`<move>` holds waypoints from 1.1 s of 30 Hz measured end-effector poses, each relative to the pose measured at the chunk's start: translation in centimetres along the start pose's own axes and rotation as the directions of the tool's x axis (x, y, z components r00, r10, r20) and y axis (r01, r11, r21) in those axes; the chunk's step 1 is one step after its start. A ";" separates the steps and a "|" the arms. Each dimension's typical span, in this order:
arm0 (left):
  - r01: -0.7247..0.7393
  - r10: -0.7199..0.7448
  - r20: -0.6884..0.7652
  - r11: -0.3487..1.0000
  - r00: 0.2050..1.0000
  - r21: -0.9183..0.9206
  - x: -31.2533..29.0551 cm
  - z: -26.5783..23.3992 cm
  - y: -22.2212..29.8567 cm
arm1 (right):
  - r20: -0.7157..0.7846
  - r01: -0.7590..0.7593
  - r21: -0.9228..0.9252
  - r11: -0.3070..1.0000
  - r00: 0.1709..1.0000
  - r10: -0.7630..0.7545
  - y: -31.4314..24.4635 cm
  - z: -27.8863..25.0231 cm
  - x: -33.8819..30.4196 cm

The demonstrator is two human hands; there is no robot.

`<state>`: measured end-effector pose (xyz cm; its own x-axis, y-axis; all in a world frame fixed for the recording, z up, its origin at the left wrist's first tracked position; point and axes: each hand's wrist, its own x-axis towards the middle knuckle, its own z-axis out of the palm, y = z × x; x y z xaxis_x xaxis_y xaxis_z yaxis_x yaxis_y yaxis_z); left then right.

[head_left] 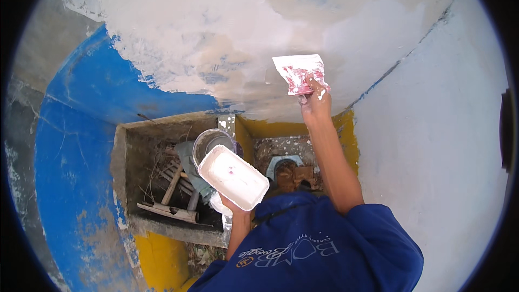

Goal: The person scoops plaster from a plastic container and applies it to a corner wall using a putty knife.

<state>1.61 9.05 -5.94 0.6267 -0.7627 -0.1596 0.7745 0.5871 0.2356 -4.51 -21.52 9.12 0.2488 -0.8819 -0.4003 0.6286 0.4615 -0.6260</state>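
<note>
My right hand (pixel 315 101) is raised at the wall, its fingers closed on a red putty knife (pixel 299 74) with a wide blade. White putty is smeared over the knife and dotted on my fingers. Lower and to the left, my left hand (pixel 233 206) grips a white rectangular tray (pixel 259 197) from below and its near side; most of its fingers are hidden under it. Inside the tray lies a layer of white putty (pixel 230 176). The wall (pixel 216 32) carries uneven white and grey coats. Whether the blade touches it I cannot tell.
Behind the tray stands a round bucket (pixel 201 143). A concrete trough (pixel 178 231) holds sticks, bamboo pieces (pixel 172 212) and a grey-green cloth (pixel 186 157). A pale blue squat pan (pixel 294 158) with brown rubble sits between yellow walls. Bare blue paint (pixel 86 119) covers the left wall.
</note>
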 end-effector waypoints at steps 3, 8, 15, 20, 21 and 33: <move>-0.001 0.001 -0.009 1.000 1.000 0.010 0.1 0.1 0.4 | -0.030 0.021 -0.050 0.998 0.999 -0.023 3.3 -2.9 -0.6; 0.011 -0.013 -0.046 0.999 0.999 -0.050 0.1 -1.3 0.9 | -0.241 -0.259 -0.033 0.965 0.940 0.244 13.1 -8.0 5.7; -0.016 0.015 -0.016 1.000 1.000 -0.008 -0.1 0.2 1.1 | -0.255 -0.226 0.162 0.960 0.931 0.262 11.8 -3.9 7.0; -0.026 0.026 -0.037 1.000 0.999 0.006 -0.3 0.3 0.9 | 0.045 -0.232 0.226 0.946 0.973 0.228 6.2 0.0 2.9; -0.020 0.019 -0.052 1.000 0.998 -0.009 -0.2 -0.3 0.7 | 0.043 -0.238 0.222 0.946 0.971 0.235 4.5 0.8 1.9; -0.026 0.027 0.016 0.999 0.999 -0.048 0.5 -0.3 0.4 | -0.053 -0.047 -0.068 0.997 0.998 0.044 2.9 0.6 2.0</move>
<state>2.27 9.01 -6.17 0.6461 -0.7507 -0.1376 0.7608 0.6193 0.1938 -1.77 -22.04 6.88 0.2368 -0.8546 -0.4621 0.5648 0.5081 -0.6503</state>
